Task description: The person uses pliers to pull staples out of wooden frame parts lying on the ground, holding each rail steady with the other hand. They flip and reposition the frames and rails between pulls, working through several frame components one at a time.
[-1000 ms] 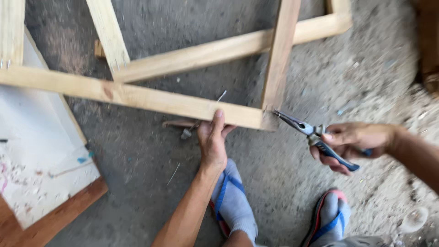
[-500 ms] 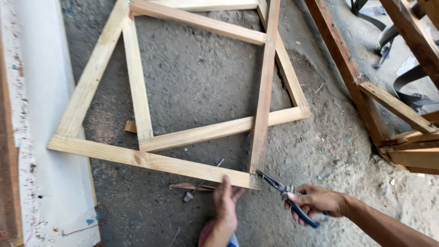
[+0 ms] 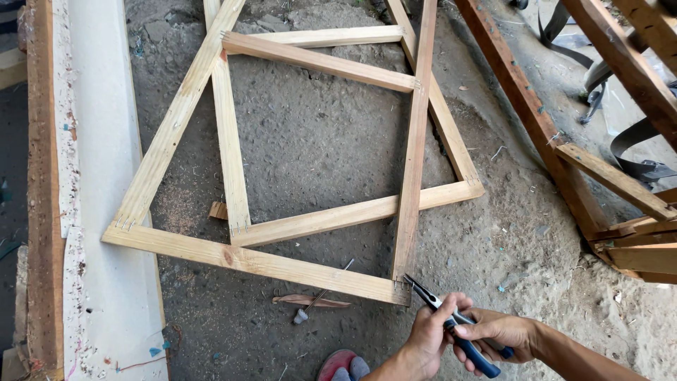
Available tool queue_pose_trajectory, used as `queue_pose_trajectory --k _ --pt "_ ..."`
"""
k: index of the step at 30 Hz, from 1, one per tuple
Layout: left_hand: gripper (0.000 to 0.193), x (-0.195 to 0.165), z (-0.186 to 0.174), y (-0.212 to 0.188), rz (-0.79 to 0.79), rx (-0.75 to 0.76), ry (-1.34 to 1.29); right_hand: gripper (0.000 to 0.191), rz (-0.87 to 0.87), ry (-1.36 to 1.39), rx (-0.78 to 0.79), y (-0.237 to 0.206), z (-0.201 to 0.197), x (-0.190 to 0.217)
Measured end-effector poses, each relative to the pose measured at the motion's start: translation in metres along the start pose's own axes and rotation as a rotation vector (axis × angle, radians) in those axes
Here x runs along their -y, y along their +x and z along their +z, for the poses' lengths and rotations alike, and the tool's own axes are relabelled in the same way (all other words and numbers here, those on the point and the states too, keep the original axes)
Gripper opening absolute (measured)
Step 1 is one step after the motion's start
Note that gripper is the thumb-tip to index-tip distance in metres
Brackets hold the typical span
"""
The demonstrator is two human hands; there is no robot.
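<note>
I've got the pliers in both hands, low at the bottom of my view. My right hand is wrapped round the blue handles, fingers curled tight. My left hand comes in from the near side and is closed over the pliers just ahead of the handles, thumb and fingers pinching the metal neck. The tip points up and to the left, its thin nose right at the near right corner of the frame, touching or just short of it; I can't tell which. Whether the nose itself is parted, I can't make out.

The frame lies flat on the rough concrete floor, pale battens crossing one another, staples showing at the joints. A long nail leans just off the frame's near batten, with a sliver of wood lying beside it on the floor. Left of the frame runs a white board, paint-flecked, with a reddish plank along its far edge. Off to the right, darker timbers stand angled. My shoe peeks in at the bottom edge.
</note>
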State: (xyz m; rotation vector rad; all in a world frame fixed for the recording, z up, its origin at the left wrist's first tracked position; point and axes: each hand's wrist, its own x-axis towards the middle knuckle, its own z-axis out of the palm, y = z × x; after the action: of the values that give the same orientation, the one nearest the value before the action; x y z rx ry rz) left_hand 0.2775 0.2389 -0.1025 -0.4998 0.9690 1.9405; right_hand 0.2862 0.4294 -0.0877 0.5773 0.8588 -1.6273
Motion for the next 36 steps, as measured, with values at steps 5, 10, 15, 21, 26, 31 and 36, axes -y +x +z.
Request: queue_pose_trajectory --k 5,10,15,21,26,31,36 --pt "0.03 0.011 0.007 0.019 0.058 -0.051 -0.164 0.085 0.038 -0.684 -0.201 -0.01 0.001 0.011" --pt "0.03 0.016 0.022 0.03 0.089 -0.192 -0.372 0.102 0.102 -1.526 -0.604 -0.023 0.032 0.001" --pt "0.034 0.009 0.039 0.036 0.072 -0.306 -0.381 0.098 -0.214 -1.685 -0.953 -0.026 0.046 -0.007" --pt "0.032 0.014 0.037 0.04 0.064 -0.298 -0.356 0.054 -0.386 -1.606 -1.057 -0.014 0.028 -0.002" --pt "0.033 0.023 0.028 0.028 0.114 -0.277 -0.1 0.028 -0.211 -1.148 -0.773 -0.004 0.007 0.0" --pt "0.044 0.008 0.025 0.004 0.074 -0.059 -0.075 0.037 -0.17 -0.73 -0.396 -0.006 -0.014 0.006" --pt "0.042 -0.014 0.028 0.007 0.042 0.077 -0.096 0.042 -0.087 -0.178 -0.122 -0.015 -0.022 0.006"
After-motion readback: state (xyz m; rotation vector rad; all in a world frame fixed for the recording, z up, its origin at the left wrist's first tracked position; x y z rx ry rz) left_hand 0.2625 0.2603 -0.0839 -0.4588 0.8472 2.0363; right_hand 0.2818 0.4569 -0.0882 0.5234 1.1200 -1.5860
